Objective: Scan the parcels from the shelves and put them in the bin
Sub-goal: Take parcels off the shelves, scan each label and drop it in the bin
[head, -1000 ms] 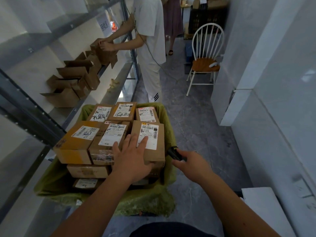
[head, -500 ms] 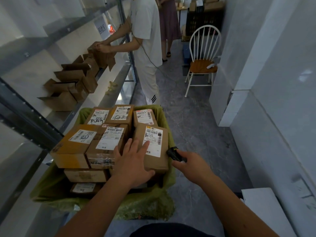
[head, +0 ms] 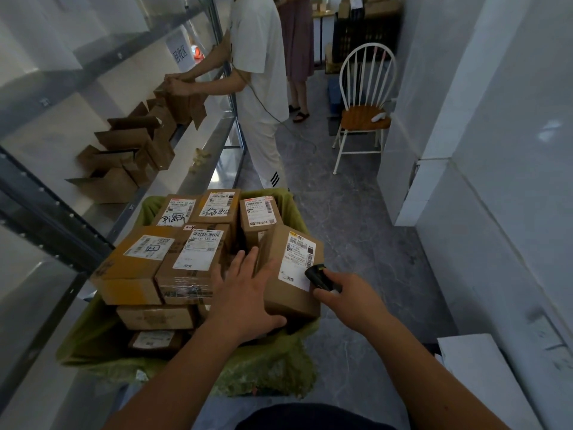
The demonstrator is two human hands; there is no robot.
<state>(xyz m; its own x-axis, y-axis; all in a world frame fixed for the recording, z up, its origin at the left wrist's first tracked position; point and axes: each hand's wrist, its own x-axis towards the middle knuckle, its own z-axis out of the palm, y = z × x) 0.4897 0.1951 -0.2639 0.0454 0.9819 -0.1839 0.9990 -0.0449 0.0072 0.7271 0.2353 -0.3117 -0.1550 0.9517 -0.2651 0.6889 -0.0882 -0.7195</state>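
Note:
A green-lined bin (head: 269, 370) in front of me is piled with several labelled cardboard parcels (head: 189, 259). The nearest parcel (head: 291, 293), brown with a white barcode label, lies tilted at the bin's right edge. My left hand (head: 245, 293) rests on its left side with fingers spread and thumb under its near edge. My right hand (head: 350, 293) grips a small black scanner (head: 317, 276), held right at the label's lower corner.
Metal shelves (head: 198, 156) run along the left with several open empty cartons (head: 124, 159). A person in white (head: 260, 88) stands at the shelf beyond the bin, handling a carton. A white chair (head: 362, 110) stands further back; white walls close the right side.
The nearest parcel has tipped up and shifted right toward the bin's edge under my left hand. My right hand brought the scanner up against its label.

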